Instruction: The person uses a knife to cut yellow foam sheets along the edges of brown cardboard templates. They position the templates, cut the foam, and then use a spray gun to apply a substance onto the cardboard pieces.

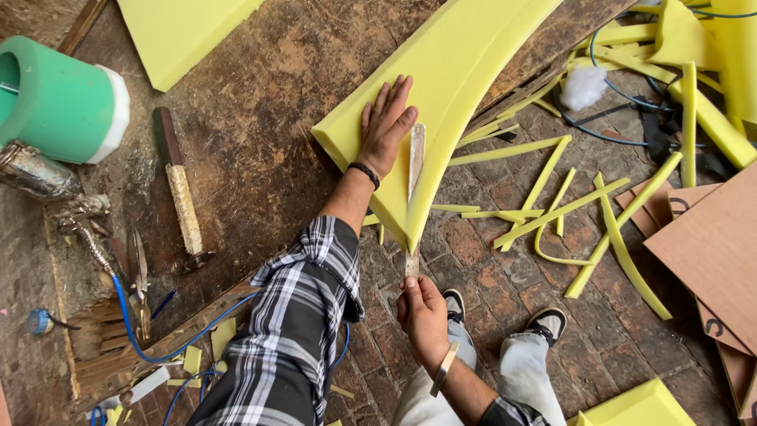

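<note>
Two hands show: the left hand (385, 126) and the right hand (423, 314). One long blade (415, 170) is in view, and one large curved foam slab (457, 71). One green roll (59, 102), one knife (177, 185) and one pair of scissors (139, 276) lie on one counter (260, 158). Two shoes (544, 319) show. The foam strips (552, 213) on the floor number about a dozen.

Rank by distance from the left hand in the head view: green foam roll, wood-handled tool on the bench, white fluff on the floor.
From the left hand, pressed on the yellow foam sheet:
1. White fluff, to its right on the brick floor.
2. Wood-handled tool, to its left on the bench; nearly tied with the fluff.
3. Green foam roll, far left.
</note>
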